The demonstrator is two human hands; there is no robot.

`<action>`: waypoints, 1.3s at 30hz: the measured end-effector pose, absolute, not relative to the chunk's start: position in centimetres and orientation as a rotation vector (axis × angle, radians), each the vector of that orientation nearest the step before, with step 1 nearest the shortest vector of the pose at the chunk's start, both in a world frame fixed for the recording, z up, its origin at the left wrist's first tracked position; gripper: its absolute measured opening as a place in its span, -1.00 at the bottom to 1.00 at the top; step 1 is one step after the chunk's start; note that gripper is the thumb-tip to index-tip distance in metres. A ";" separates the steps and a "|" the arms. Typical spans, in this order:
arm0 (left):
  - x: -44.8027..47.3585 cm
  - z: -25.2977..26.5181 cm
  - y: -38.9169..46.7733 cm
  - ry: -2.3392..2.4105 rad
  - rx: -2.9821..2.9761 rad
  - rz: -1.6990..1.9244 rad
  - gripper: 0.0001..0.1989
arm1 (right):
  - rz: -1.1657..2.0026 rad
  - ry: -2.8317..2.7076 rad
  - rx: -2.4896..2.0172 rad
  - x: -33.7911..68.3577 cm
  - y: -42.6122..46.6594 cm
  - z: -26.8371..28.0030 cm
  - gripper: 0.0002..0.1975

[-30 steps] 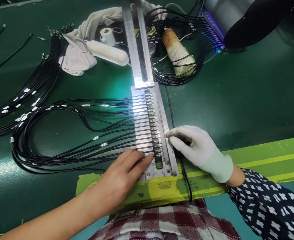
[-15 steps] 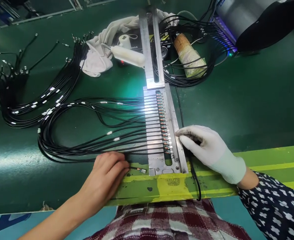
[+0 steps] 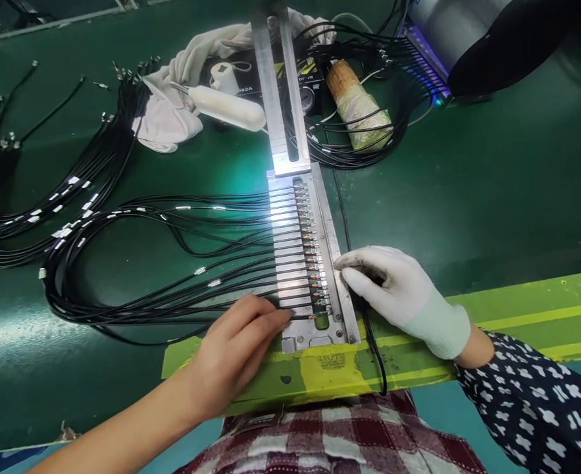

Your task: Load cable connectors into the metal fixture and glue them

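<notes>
My bare left hand (image 3: 243,345) pinches a black cable near its end, at the lower left edge of a slotted metal fixture (image 3: 290,266). The cable's tip (image 3: 312,317) lies over the fixture, by the lower end of its slot. Above it, several black cables (image 3: 221,286) run in from the left side by side, their small metal connectors (image 3: 310,250) in a row along the slot. My right hand (image 3: 396,283), in a white glove with a dirty fingertip, grips the fixture's right-hand metal rail (image 3: 337,276) between thumb and forefinger.
A long slotted metal bar (image 3: 283,99) reaches back from the fixture. Behind it lie a white-handled tool (image 3: 228,107), a crumpled cloth (image 3: 164,125) and a plastic-wrapped wooden handle (image 3: 359,105). More cables (image 3: 97,145) lie at left; a purple-lit device (image 3: 426,62) stands back right.
My left hand has moved right and slightly up, bringing the cable end from beside the fixture onto it. The right hand stays on the rail. The whole view has shifted somewhat.
</notes>
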State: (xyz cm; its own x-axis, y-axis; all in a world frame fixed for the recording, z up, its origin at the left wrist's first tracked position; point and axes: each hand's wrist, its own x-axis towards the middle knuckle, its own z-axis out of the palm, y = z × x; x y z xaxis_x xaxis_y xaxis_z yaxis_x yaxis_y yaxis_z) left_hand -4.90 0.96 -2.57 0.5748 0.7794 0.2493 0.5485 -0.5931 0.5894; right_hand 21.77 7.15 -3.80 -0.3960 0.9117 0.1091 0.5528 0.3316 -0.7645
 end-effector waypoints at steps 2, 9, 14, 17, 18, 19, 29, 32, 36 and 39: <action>-5.1 -2.6 1.2 1.023 2.375 0.644 -0.64 | 0.895 -2.067 -1.283 21.8 7.2 -3.8 -0.88; -4.9 -2.6 1.8 0.945 2.544 0.503 -0.61 | 0.910 -2.062 -1.298 21.8 7.2 -3.8 -0.88; -5.2 -2.0 2.1 0.864 2.597 0.413 -0.61 | 0.892 -2.059 -1.294 21.7 7.2 -3.8 -0.87; -5.4 -2.0 2.0 0.877 2.607 0.394 -0.60 | 0.892 -2.064 -1.290 21.7 7.3 -3.8 -0.87; -5.4 -2.1 1.9 0.890 2.609 0.402 -0.60 | 0.893 -2.069 -1.288 21.8 7.3 -3.8 -0.88; -5.3 -2.2 1.8 0.899 2.609 0.414 -0.60 | 0.894 -2.072 -1.288 21.8 7.3 -3.8 -0.88; -4.8 -2.5 1.5 0.863 2.596 0.447 -0.62 | 0.888 -2.082 -1.304 21.6 7.4 -3.6 -0.88; -5.1 -2.7 0.7 0.996 2.637 0.428 -0.60 | 0.899 -2.083 -1.308 21.7 7.5 -3.7 -0.88; -5.3 -3.3 0.0 0.959 2.590 0.388 -0.53 | 0.903 -2.085 -1.297 21.8 7.6 -3.8 -0.89; -4.9 -2.8 0.4 0.971 2.584 0.406 -0.55 | 0.893 -2.082 -1.321 21.6 7.6 -3.8 -0.86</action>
State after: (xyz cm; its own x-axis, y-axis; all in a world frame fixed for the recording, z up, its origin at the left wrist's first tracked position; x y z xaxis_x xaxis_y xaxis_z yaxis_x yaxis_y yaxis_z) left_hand -4.90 0.41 -2.84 0.7242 0.6749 0.1414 0.5746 -0.7040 0.4173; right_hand 21.60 7.56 -3.80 -0.3938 0.9162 0.0736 0.5782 0.3092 -0.7551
